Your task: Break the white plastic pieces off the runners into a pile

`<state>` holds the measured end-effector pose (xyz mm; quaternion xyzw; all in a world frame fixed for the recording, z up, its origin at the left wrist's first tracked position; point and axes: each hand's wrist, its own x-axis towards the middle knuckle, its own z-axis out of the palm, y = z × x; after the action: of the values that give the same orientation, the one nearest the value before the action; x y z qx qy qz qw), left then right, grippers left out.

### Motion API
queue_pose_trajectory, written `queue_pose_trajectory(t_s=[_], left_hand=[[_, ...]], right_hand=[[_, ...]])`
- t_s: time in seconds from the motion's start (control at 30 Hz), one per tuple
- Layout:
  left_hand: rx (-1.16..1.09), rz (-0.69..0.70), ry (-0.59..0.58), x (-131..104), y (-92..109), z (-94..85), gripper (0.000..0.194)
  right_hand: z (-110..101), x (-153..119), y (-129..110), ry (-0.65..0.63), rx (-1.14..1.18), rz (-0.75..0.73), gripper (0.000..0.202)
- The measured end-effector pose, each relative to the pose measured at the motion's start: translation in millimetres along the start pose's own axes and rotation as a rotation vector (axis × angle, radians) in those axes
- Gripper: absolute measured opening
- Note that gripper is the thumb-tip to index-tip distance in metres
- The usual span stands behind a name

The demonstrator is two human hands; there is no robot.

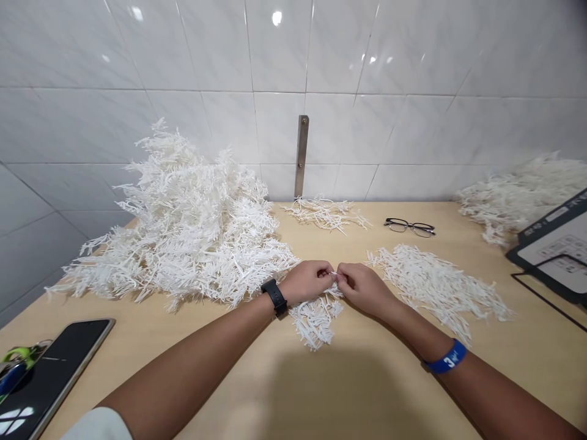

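My left hand (306, 281) and my right hand (364, 287) meet over the middle of the table, fingertips pinched close together on a small white plastic piece (334, 274), mostly hidden by the fingers. Just below them lies a small pile of short white pieces (314, 324). Left of my left hand rises a large tangled heap of branching white plastic pieces (197, 226). To the right of my right hand a flat spread of short, loose white pieces (440, 290) covers the wood. A black watch is on my left wrist, a blue band on my right.
Thin white branched strips (325, 214) lie by the tiled wall (220, 122), below a metal bar (301, 156). Glasses (409, 227) rest at back right. Another white heap (527, 189) and a dark-framed board (559, 244) stand far right. A phone (68, 373) and keys (18, 366) lie front left.
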<state>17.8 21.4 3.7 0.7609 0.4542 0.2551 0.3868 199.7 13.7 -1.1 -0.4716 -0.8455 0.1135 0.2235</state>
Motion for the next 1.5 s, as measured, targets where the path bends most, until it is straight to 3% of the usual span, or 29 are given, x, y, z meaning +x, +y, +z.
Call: queue_pose_trajectory(t_s=[0.17,0.37,0.5,0.63,0.73,0.9,1.17,1.5], left_hand=[[0.287,-0.030,0.110,-4,6,3.8,0.018],[0.229,-0.013,0.125,-4,4,0.6,0.015],[0.149,-0.003,0.105,-4,3,-0.2,0.018],[0.105,-0.004,0.111,-4,2,-0.1,0.016],[0.089,0.019,0.108,-4,0,0.1,0.018],[0.069,0.047,0.120,-3,-3,1.6,0.022],[-0.005,0.102,0.119,-1,-5,3.2,0.025],[0.053,0.118,0.072,-2,-1,3.5,0.018]], right_hand=[[2,0,2,-0.004,-0.150,0.093,0.021],[-10,6,16,0.062,-0.167,0.386,0.024],[-16,4,17,0.074,-0.307,0.461,0.029],[-15,1,16,0.160,-0.246,0.381,0.036],[-13,0,11,0.215,-0.025,0.194,0.028],[-9,-1,5,0.070,0.114,-0.055,0.021],[-4,-1,6,-0.001,0.042,-0.002,0.017],[-2,-4,-12,-0.009,-0.210,-0.001,0.021]])
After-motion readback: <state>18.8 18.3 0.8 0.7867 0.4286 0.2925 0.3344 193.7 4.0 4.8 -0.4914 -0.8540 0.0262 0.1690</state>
